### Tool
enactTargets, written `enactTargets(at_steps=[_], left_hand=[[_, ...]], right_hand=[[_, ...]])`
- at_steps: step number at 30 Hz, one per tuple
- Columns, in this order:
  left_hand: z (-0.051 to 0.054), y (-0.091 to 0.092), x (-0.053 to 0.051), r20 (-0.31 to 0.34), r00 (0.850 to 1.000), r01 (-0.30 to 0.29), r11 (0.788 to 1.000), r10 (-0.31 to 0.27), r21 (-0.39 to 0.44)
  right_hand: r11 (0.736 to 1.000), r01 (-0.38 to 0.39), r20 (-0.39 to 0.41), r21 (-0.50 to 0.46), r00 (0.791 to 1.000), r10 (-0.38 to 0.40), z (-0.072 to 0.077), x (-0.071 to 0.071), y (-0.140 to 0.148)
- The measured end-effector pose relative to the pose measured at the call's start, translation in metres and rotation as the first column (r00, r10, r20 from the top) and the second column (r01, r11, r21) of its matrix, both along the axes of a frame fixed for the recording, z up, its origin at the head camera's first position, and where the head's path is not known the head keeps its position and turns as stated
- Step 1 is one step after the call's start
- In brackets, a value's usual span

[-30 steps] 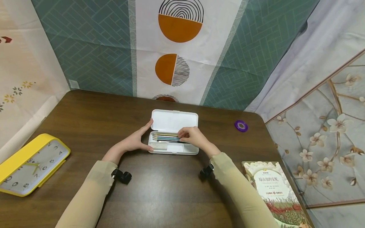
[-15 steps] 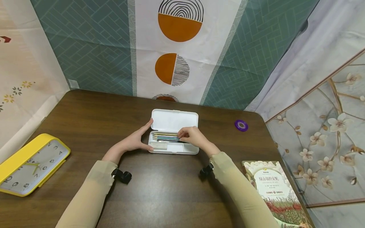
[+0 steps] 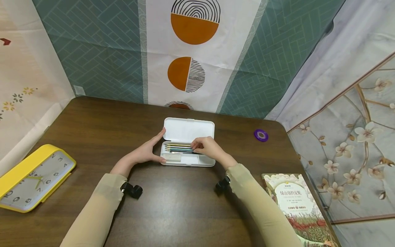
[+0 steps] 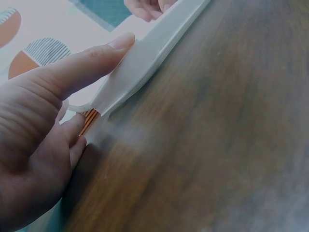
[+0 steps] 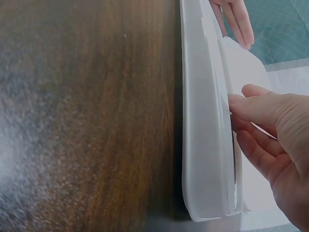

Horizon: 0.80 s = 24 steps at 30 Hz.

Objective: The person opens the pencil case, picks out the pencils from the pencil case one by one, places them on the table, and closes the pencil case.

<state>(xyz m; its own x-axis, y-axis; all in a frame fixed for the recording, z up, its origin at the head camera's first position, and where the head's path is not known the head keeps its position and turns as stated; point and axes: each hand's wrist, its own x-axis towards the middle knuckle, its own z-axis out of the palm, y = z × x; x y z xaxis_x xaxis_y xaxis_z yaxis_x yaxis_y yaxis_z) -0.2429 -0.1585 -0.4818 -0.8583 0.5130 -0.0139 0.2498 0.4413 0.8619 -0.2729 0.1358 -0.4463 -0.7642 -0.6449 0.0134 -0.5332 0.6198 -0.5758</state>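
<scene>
A white pencil case [image 3: 189, 129] lies on the table with its lid tipped back. Several pencils [image 3: 179, 148] lie side by side in its tray, and a whitish block [image 3: 171, 157] sits at the front left. My left hand [image 3: 145, 152] spans the case's left end, fingers straight and spread. Its thumb touches the near corner and a fingertip meets the lid. Inside the tray, my right hand [image 3: 208, 147] pinches at the right ends of the pencils, which its fingers partly hide. The right wrist view shows the thumb [image 5: 256, 107] and fingers close together behind the case's near wall.
A yellow clock [image 3: 40, 178] lies at the table's left. On the right are a purple ring-shaped item [image 3: 261, 135] and, nearer, an illustrated book [image 3: 296, 206]. Patterned cloth [image 3: 108, 51] hangs behind the table.
My right hand has shifted very slightly left along the pencils. The left hand and the case hold the same place.
</scene>
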Motion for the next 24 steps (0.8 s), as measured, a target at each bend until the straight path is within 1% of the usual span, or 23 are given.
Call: enactTargets(at_steps=[6, 9, 17, 24], left_hand=[[0.0003, 0.0001, 0.0001, 0.002, 1.000, 0.001, 1.000, -0.001, 0.001], [0.0004, -0.0001, 0.0001, 0.004, 1.000, 0.002, 1.000, -0.002, 0.004], [-0.0026, -0.0006, -0.0015, 0.000, 1.000, 0.005, 1.000, -0.005, -0.005], [-0.0035, -0.0009, -0.0019, -0.010, 1.000, 0.007, 1.000, -0.007, -0.011]], right_hand=[[1.000, 0.002, 0.000, 0.013, 1.000, -0.002, 0.0005, 0.0000, -0.0011], [1.000, 0.008, 0.014, 0.012, 1.000, -0.008, 0.0003, -0.0004, -0.0023], [0.999, 0.009, 0.022, 0.032, 1.000, -0.009, 0.0004, 0.0000, -0.0050], [0.999, 0.007, 0.005, 0.049, 1.000, -0.008, 0.0007, -0.0001, -0.0077]])
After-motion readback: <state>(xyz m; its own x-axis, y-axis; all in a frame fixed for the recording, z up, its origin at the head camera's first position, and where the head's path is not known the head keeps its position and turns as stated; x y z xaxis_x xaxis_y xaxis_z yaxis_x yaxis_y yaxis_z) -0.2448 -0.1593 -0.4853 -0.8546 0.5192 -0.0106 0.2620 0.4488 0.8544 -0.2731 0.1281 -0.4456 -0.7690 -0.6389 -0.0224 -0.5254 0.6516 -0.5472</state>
